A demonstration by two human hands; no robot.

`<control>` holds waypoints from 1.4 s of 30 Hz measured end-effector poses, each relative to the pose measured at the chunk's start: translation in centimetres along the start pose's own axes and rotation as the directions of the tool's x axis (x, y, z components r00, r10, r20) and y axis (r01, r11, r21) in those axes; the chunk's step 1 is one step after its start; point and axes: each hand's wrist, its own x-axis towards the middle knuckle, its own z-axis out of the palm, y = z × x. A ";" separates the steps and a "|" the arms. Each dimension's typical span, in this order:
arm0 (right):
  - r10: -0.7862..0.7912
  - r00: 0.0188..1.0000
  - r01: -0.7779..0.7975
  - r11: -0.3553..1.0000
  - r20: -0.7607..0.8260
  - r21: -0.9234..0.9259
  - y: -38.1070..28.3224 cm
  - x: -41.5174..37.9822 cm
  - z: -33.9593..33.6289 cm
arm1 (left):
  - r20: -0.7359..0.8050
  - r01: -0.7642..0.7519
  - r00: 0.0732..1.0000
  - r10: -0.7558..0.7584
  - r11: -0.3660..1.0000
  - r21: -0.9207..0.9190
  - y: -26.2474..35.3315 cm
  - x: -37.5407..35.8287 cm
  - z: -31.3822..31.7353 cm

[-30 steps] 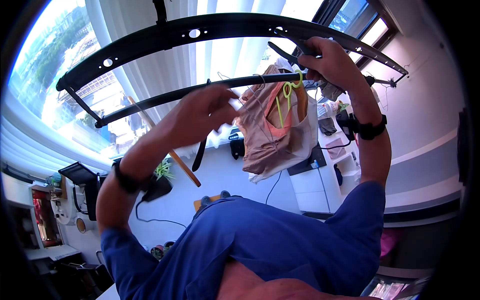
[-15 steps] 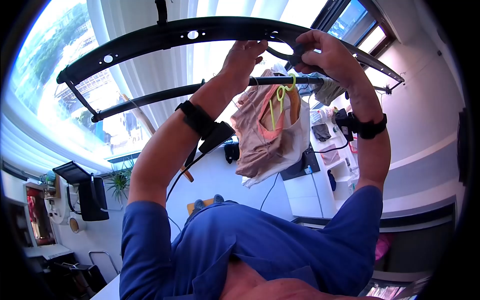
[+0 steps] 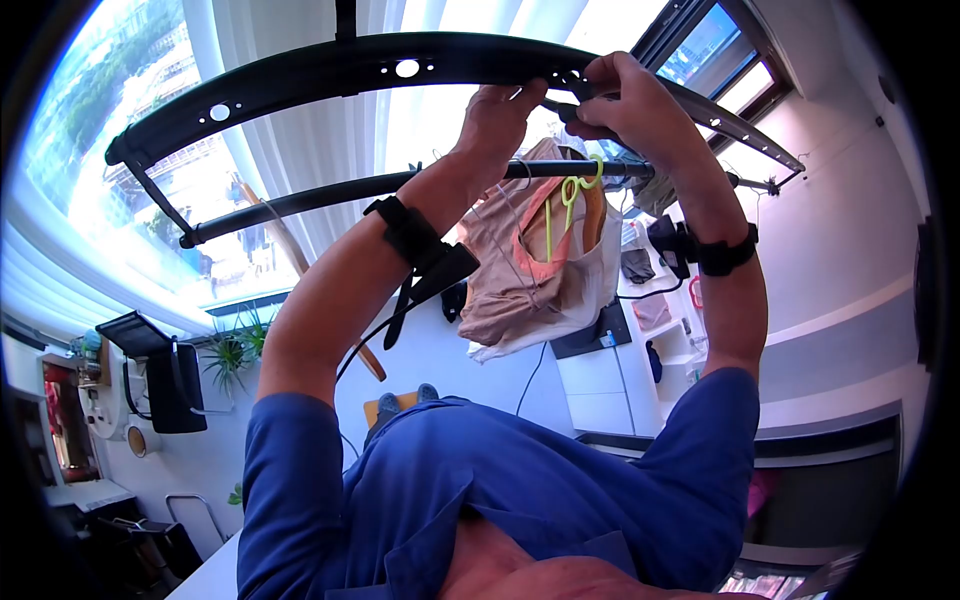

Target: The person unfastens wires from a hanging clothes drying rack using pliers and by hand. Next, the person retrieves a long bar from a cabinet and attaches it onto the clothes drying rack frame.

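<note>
The black perforated beam of a clothes-drying rack [image 3: 300,78] spans the view above me. My left hand [image 3: 497,120] is closed at its lower edge, fingertips right by one end of a black curved-handled tool [image 3: 560,108]; what these fingers pinch I cannot tell. My right hand [image 3: 622,98] is closed on the tool's other end, close under holes in the beam. Below both hands runs a black hanging pole [image 3: 320,194]. From it hang a beige-pink top [image 3: 500,275] and a light-green hanger [image 3: 570,192].
Windows with white curtains stand at the left and behind the rack. A black chair [image 3: 180,385] and a potted plant [image 3: 228,355] are lower left. White shelving [image 3: 600,385] stands beyond the clothes. My feet rest on a wooden stool [image 3: 373,410].
My right hand has shifted slightly left and the black tool between my hands shows less. The camera view has moved a little; both hands stay at the beam.
</note>
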 end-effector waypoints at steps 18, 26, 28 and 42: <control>-0.157 0.984 0.151 0.986 -0.083 -0.070 1.0 -0.3 -0.1 | -0.022 0.042 0.999 -0.040 0.998 0.056 0.6 -0.2 -0.4; -0.207 0.928 0.234 0.971 -0.310 0.052 6.0 -1.0 5.0 | 0.014 -0.043 0.999 0.043 0.998 0.039 0.2 0.0 -0.4; -0.179 0.922 0.246 0.956 -0.344 0.161 6.1 -1.3 5.3 | 0.010 -0.036 0.999 0.035 0.995 0.096 0.0 0.1 -0.3; 0.063 0.990 0.048 0.696 -0.129 0.716 7.7 -3.5 6.7 | 0.092 -0.009 0.996 -0.011 0.978 0.209 -0.5 -0.4 -0.8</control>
